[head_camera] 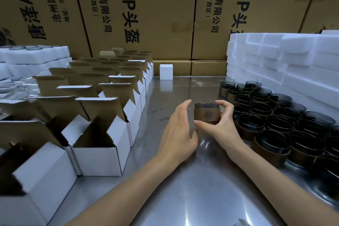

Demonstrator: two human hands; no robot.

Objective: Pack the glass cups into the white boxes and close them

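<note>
A dark glass cup [207, 113] with a brown paper sleeve is held above the steel table [192, 180] at mid-frame. My right hand [220, 124] grips it, thumb under the sleeve and fingers curled over the rim. My left hand [178, 130] is beside the cup on its left, fingers relaxed and spread; I cannot tell whether it touches the cup. Several more sleeved cups [275, 124] stand packed together on the right. Rows of white boxes [102, 156] with raised lids fill the left side. One closed white box [166, 71] stands at the far end.
White foam blocks [286, 64] are stacked at the right behind the cups. More foam trays [34, 57] and clear plastic lie at the far left. Large brown cartons [146, 14] form a wall behind the table.
</note>
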